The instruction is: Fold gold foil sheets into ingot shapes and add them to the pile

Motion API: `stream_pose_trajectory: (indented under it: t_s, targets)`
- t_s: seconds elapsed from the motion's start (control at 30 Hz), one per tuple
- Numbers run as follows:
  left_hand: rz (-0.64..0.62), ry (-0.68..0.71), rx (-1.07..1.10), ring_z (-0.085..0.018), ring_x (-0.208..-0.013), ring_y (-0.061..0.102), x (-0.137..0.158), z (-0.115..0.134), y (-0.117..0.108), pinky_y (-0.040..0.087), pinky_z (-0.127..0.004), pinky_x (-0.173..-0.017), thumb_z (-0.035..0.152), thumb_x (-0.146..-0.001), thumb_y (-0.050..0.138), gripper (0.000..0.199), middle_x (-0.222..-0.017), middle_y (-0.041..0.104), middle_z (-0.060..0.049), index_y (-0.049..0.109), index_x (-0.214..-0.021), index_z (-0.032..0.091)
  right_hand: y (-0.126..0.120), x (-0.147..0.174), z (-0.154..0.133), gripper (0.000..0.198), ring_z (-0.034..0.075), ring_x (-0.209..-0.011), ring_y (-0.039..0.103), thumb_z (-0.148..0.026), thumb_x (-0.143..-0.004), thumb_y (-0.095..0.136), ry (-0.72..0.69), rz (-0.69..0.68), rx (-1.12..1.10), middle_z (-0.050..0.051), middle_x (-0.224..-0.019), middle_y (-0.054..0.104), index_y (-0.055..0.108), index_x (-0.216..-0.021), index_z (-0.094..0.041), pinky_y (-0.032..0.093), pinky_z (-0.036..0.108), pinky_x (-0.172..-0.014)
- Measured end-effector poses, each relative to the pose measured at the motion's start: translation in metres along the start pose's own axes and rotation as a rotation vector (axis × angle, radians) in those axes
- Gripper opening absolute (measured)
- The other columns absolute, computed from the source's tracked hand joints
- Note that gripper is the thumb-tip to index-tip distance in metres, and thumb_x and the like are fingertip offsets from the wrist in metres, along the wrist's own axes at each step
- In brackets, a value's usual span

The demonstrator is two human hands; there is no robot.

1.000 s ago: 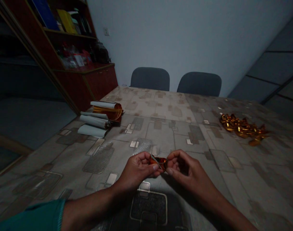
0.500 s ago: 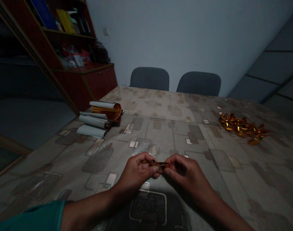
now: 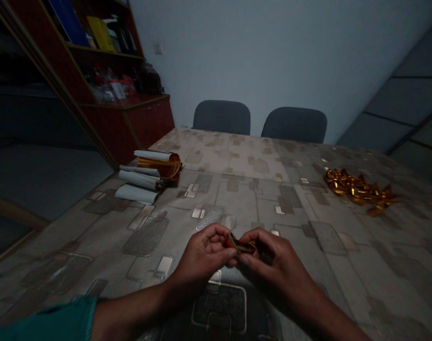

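A small folded piece of gold foil paper is held between my two hands, above the near part of the table. My left hand pinches its left end between thumb and fingers. On the other end, my right hand has its thumb and index finger closed. The paper's upper edges stand apart, showing a dull inner side; its lower part is hidden by my fingers. A group of shiny folded gold paper pieces lies at the right. Over to the left rest curled gold-and-white paper sheets.
The table has a patterned cover. Two grey chairs stand at its far side, against a pale wall. At the far left is a red-brown cabinet with shelves holding books, bags and a dark jar-like item.
The foil paper has tilted and its edges now stand further apart. Its right end has turned within my right fingers. Both hands stay in nearly the same place.
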State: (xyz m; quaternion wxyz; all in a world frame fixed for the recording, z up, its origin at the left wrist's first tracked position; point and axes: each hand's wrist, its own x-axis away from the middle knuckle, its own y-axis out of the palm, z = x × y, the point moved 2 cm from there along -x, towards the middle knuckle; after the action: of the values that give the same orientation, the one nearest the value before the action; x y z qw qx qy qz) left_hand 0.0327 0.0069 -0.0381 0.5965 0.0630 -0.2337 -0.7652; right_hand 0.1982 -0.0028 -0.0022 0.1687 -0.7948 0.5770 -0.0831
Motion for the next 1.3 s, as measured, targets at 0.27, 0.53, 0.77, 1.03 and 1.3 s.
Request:
stream_pose_trajectory:
  t_s: [0.27, 0.53, 0.77, 1.03, 1.3]
  targets:
    - [-0.022, -0.016, -0.083, -0.009, -0.055, 0.064, 0.003, 0.000, -0.001, 0.049, -0.018, -0.055, 0.021, -0.064, 0.084, 0.032, -0.066, 0.066, 0.001, 0.057, -0.079, 0.013, 0.002, 0.001, 0.004, 0.009, 0.013, -0.058, 0.054, -0.019, -0.081, 0.064, -0.069, 0.040, 0.135, -0.002, -0.064, 0.061, 0.067, -0.073, -0.019, 0.038, 0.026, -0.057]
    - [-0.049, 0.003, -0.011, -0.012, -0.063, 0.066, -0.001, -0.001, -0.002, 0.053, -0.021, -0.059, 0.024, -0.066, 0.086, 0.042, -0.077, 0.066, 0.000, 0.055, -0.093, 0.016, 0.005, 0.001, -0.004, 0.007, 0.014, -0.059, 0.058, -0.021, -0.083, 0.061, -0.183, 0.105, 0.177, 0.000, -0.069, 0.066, 0.066, -0.078, -0.020, 0.043, 0.026, -0.056]
    - [-0.038, 0.052, -0.083, -0.015, -0.071, 0.069, 0.006, -0.002, -0.001, 0.055, -0.024, -0.066, 0.027, -0.077, 0.079, 0.028, -0.084, 0.069, -0.003, 0.059, -0.094, 0.016, 0.008, 0.002, -0.003, 0.008, 0.015, -0.060, 0.060, -0.016, -0.086, 0.061, -0.325, 0.206, 0.322, 0.002, -0.070, 0.065, 0.069, -0.085, -0.018, 0.047, 0.026, -0.056]
    - [-0.068, 0.100, -0.305, -0.024, -0.128, 0.054, 0.017, -0.001, -0.001, 0.038, -0.037, -0.110, 0.028, -0.096, 0.054, 0.040, -0.136, 0.061, -0.008, 0.054, -0.135, 0.023, 0.015, 0.006, 0.000, 0.015, 0.017, -0.074, 0.067, -0.017, -0.095, 0.056, -0.438, 0.177, 0.394, 0.006, -0.084, 0.069, 0.069, -0.104, -0.018, 0.056, 0.028, -0.068]
    - [-0.053, 0.080, -0.374, -0.027, -0.134, 0.049, 0.018, -0.001, 0.003, 0.033, -0.041, -0.114, 0.031, -0.093, 0.055, 0.048, -0.140, 0.058, -0.010, 0.049, -0.140, 0.020, 0.019, 0.006, -0.001, 0.021, 0.018, -0.074, 0.068, -0.014, -0.097, 0.051, -0.486, 0.207, 0.499, 0.006, -0.083, 0.072, 0.071, -0.100, -0.019, 0.056, 0.029, -0.064]
